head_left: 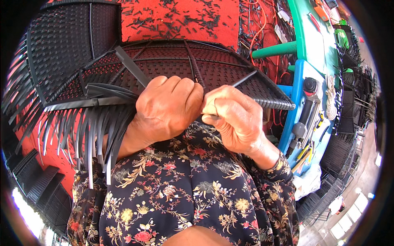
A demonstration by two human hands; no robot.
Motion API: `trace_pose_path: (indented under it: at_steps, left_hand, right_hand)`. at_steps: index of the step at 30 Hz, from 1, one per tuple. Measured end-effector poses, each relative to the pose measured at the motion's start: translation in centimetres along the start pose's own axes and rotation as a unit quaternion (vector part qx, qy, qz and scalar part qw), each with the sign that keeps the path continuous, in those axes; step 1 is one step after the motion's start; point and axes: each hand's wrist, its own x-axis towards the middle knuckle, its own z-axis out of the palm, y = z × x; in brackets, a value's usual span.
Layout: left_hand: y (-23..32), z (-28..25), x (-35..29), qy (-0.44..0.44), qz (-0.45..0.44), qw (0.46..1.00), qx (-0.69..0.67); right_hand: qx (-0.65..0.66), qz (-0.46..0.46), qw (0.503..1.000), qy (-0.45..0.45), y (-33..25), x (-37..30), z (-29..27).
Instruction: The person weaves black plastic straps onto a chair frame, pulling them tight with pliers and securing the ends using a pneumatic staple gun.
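A black woven panel [162,69] on a wrapped frame lies before me, and both hands are at its near edge. My left hand [168,104] is closed in a fist around flat black plastic strips [134,69]; a folded bundle sticks out on its left side. Many loose strip ends [92,127] hang from the panel's left edge, over my left forearm. Touching the left fist, my right hand [236,117] is closed with thumb and fingers pinched. A thin grey bar or strip [245,78] shows just beyond it. What the pinch holds is hidden.
A second woven section [67,37] rises at the far left. Black offcuts [184,20] litter the red surface ahead. To the right stand a green-edged table [301,28] and a blue stool [289,135] bearing a power tool [304,112], yellow-handled tools [303,153] and cord [331,96].
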Motion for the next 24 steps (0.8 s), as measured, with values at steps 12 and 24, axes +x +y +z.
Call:
trace_pose_path:
  at_steps: [12, 24]
  left_hand:
    - [0.0, -0.5, -0.1, -0.007, 0.009, 1.000, 0.004]
    - [-0.3, -0.1, 0.1, 0.003, 0.013, 1.000, 0.024]
  right_hand:
    - [0.045, 0.005, 0.998, -0.042, -2.7, -0.4, 0.0]
    - [0.051, 0.007, 0.998, -0.040, -4.1, 0.3, -0.4]
